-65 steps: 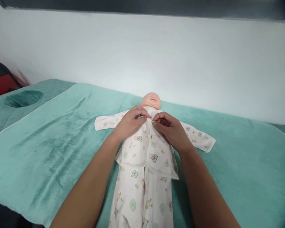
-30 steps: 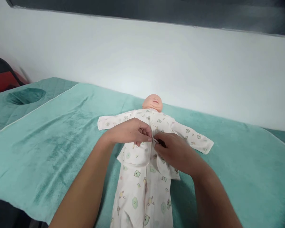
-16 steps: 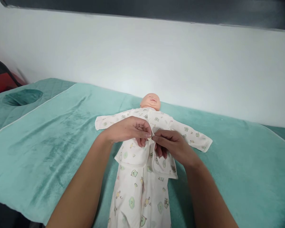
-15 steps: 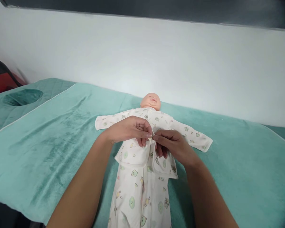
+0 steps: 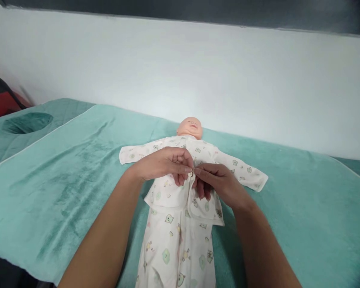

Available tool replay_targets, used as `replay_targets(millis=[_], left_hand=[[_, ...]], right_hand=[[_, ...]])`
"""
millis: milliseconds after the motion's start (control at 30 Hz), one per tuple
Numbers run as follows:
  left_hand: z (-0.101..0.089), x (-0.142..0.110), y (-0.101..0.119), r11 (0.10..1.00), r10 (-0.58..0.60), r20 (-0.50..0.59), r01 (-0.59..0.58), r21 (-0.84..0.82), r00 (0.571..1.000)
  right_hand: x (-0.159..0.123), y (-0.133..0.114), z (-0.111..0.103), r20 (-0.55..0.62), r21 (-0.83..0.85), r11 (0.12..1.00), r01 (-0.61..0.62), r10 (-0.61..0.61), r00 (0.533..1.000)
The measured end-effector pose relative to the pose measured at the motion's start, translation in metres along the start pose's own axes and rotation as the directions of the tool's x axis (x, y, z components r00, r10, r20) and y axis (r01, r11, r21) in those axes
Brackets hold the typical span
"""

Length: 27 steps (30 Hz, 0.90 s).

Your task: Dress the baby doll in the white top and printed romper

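Note:
A baby doll (image 5: 189, 127) lies on its back, dressed in a white long-sleeved baby jacket (image 5: 171, 192) and matching trousers (image 5: 174, 248) printed with small animals. Over the doll's belly, my left hand (image 5: 174, 162) pinches the jacket's front edge between thumb and finger. Close against it, my right hand (image 5: 214, 180) pinches the other front edge. Between the fingertips shows a small round button (image 5: 191, 174). The fingers cover part of it, so I cannot tell whether it is through its hole. Both jacket sleeves stretch out sideways.
The doll lies on a green plush cover (image 5: 78, 180) over a bed, which has a round hole (image 5: 28, 122) at the far left. Behind the bed rises a white wall (image 5: 180, 68). A red and black object (image 5: 1, 102) stands at the left edge.
The fingertips have shifted slightly, and the button now shows between them. The right front of the jacket is drawn a little toward the left. Otherwise the hands hold their place.

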<state>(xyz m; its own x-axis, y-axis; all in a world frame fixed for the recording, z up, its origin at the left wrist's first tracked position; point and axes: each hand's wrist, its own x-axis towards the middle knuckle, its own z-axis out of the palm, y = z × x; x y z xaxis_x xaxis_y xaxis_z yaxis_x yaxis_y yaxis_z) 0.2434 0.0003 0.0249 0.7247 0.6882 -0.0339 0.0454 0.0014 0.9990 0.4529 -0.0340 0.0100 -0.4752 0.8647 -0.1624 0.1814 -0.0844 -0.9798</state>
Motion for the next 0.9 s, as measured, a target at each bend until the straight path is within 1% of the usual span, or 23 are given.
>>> replay_targets(millis=[133,233,367,467,533,667,733,900], left_hand=[[-0.002,0.000,-0.002,1.000,-0.002,0.011,0.002,0.013,1.000],[-0.003,0.000,-0.002,0.999,-0.015,0.013,0.014,0.031,1.000],[-0.004,-0.001,-0.002,0.999,-0.035,0.010,0.035,0.042,0.999],[-0.004,-0.001,-0.001,0.996,-0.052,0.001,0.051,0.070,0.999],[-0.004,-0.001,-0.001,0.995,-0.054,-0.005,0.054,0.081,0.999],[-0.006,-0.002,-0.002,0.995,-0.048,-0.008,0.048,0.092,0.999],[-0.007,-0.002,-0.002,0.993,-0.054,-0.011,0.055,0.106,0.998],[-0.007,-0.004,-0.001,0.989,-0.075,-0.013,0.076,0.123,0.997]], right_hand=[[0.001,0.003,-0.003,0.033,0.023,1.000,0.013,-0.014,0.999],[0.001,0.003,-0.003,0.038,-0.001,1.000,0.024,-0.024,0.999],[0.000,0.001,0.001,-0.018,-0.066,0.998,-0.002,0.001,1.000],[0.000,0.001,0.006,-0.073,-0.101,0.995,-0.001,-0.006,0.997],[0.000,0.000,0.010,-0.120,-0.141,0.990,0.018,-0.035,0.992],[0.000,-0.002,0.017,-0.195,-0.272,0.959,0.085,-0.142,0.970],[-0.001,-0.004,0.018,-0.205,-0.299,0.950,0.091,-0.157,0.966],[-0.002,-0.006,0.017,-0.188,-0.279,0.959,0.058,-0.114,0.976]])
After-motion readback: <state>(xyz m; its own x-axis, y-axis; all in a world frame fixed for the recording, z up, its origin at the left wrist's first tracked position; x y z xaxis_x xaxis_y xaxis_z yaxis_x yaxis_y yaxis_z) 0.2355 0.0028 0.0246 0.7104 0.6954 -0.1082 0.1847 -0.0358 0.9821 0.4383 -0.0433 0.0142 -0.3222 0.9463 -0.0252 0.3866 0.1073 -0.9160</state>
